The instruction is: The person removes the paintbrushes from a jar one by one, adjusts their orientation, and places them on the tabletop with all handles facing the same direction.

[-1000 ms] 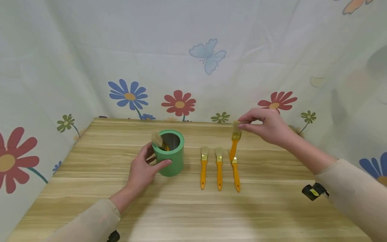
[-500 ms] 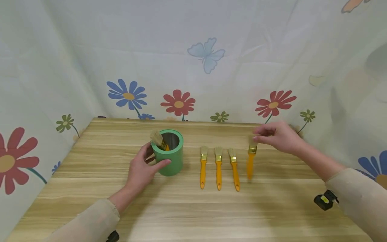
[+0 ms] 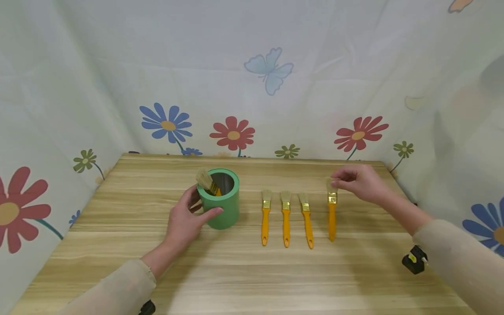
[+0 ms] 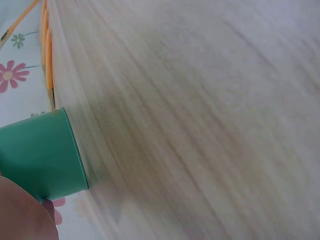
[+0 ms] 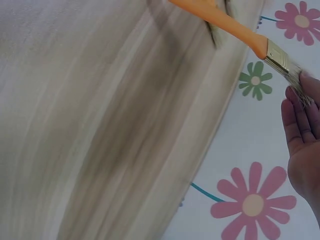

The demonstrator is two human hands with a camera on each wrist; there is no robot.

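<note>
My left hand (image 3: 186,225) grips a green can (image 3: 228,212), thumb in front and fingers round its left side. Out of the can leans a paintbrush (image 3: 205,180), bristles up. With thumb and fingers my right hand (image 3: 364,186) pinches the pale bristles of another paintbrush (image 3: 332,218), whose orange handle points toward me. The right wrist view shows that handle (image 5: 230,27) raised over the table. Between can and right hand lie a left paintbrush (image 3: 265,225), a middle paintbrush (image 3: 286,225) and a right paintbrush (image 3: 308,227), side by side, bristles away from me.
The wood-grain table (image 3: 236,280) ends at a back edge against a hanging floral cloth (image 3: 307,100). This cloth also rises at the left and right sides. A black device (image 3: 415,260) is on the right sleeve.
My right hand has carried its paintbrush right and lower, from over the rightmost lying brush to a spot beside it. The left hand and can have stayed in place.
</note>
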